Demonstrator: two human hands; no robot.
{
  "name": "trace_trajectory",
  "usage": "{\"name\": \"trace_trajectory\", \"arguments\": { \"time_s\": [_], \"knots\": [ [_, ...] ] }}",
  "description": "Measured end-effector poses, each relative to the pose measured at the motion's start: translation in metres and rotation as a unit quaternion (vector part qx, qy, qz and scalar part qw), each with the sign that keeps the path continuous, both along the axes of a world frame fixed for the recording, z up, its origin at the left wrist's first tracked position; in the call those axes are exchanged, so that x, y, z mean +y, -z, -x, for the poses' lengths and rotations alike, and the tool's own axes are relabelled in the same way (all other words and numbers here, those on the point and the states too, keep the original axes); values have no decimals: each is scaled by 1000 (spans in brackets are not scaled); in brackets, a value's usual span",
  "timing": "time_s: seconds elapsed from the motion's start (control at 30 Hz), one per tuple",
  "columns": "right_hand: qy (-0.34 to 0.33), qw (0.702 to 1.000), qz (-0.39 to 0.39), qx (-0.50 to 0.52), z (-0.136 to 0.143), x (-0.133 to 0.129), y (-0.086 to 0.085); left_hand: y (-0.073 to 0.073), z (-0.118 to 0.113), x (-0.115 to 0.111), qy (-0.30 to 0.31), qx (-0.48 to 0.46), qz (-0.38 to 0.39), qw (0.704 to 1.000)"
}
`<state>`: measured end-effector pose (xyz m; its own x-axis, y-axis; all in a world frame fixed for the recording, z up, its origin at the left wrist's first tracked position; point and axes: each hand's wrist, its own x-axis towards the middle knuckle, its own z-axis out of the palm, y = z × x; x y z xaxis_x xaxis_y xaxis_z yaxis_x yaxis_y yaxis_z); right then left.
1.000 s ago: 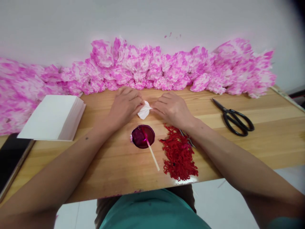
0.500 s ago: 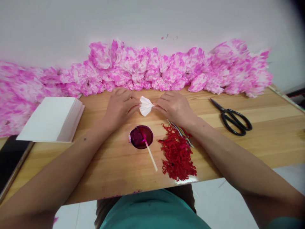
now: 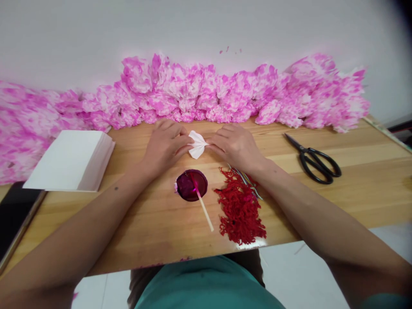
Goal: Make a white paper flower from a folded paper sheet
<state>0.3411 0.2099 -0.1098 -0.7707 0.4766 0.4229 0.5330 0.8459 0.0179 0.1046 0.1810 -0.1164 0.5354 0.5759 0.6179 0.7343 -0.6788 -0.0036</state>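
Between my two hands a small sheet of white paper [image 3: 198, 145] is gathered into a fan shape. My right hand [image 3: 236, 143] pinches its narrow, bunched end on the right. At the fan's wide side, the fingers of my left hand [image 3: 167, 141] are closed on the left edge. Nearer to me lies a round dish of dark magenta dye [image 3: 186, 185], with a pale stick [image 3: 206, 212] leaning in it and jutting out over the table. Right of the dish is a heap of red yarn strands [image 3: 242, 210], with a few thin pale strings [image 3: 246, 178] under my right wrist.
Pink-and-white paper flowers [image 3: 199, 90] are piled along the wall at the table's back. A stack of white paper [image 3: 66, 159] sits at the left, over a dark flat device [image 3: 19, 214]. Black-handled scissors [image 3: 317, 163] lie to the right on the wooden table [image 3: 354, 189].
The left fingers have shifted slightly along the white paper's wide side, whose outline differs a little. My right hand keeps its pinch in nearly the same place.
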Motion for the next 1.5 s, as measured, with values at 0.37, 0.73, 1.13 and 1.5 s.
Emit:
{"name": "trace_trajectory", "arguments": {
  "time_s": [0.37,0.73,1.13,1.5],
  "knots": [
    [-24,1000,-15,-3,9,-6,1,-6,-14,-6,-5,21,86,996],
    [-20,1000,-1,3,8,-3,1,-2,-2,2,-21,17,85,996],
    [14,999,31,3,-1,0,-1,2,4,3,-27,-37,-21,999],
    [-4,1000,20,19,8,-7,0,-1,-13,-6,9,3,-6,1000]
  ]
}}
